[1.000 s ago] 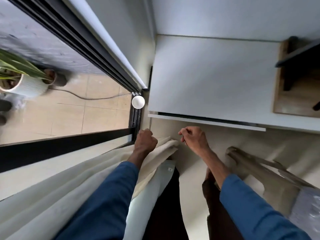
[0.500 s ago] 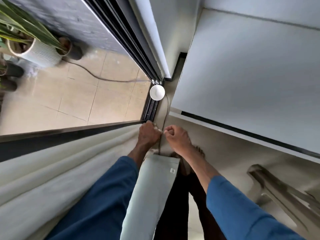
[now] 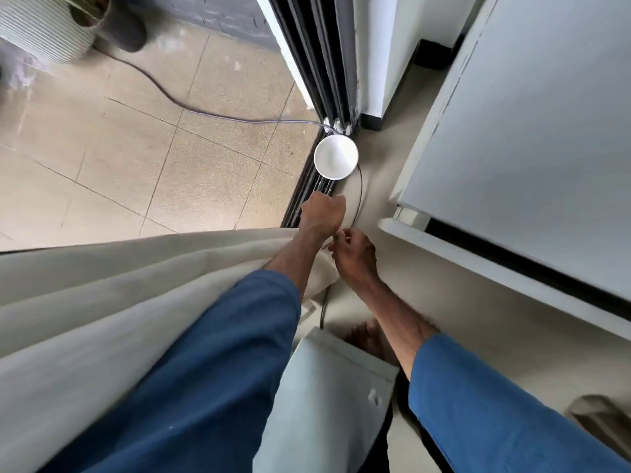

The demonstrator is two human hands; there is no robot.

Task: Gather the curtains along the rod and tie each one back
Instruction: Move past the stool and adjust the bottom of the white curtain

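The cream curtain [image 3: 143, 295] lies bunched in folds across the left, under my left forearm. My left hand [image 3: 322, 213] is a closed fist at the curtain's gathered front edge, by the sliding-door track, gripping the fabric there. My right hand [image 3: 355, 256] sits just right of it, almost touching, fingers pinched on a thin dark tie cord [image 3: 360, 196]. The cord arcs up from that hand toward the white bowl and shows again below the hand, hanging down to the floor. The rod is out of view.
A white round bowl [image 3: 336, 162] sits at the base of the black door track [image 3: 307, 196]. A white cabinet [image 3: 532, 138] stands close on the right. Outside are beige tiles, a grey cable [image 3: 164, 93] and a ribbed plant pot [image 3: 41, 32]. My bare foot [image 3: 367, 339] is below.
The view has tilted further down and moved closer. My hands have come together at the curtain's edge, and my right hand has taken hold of the thin cord.
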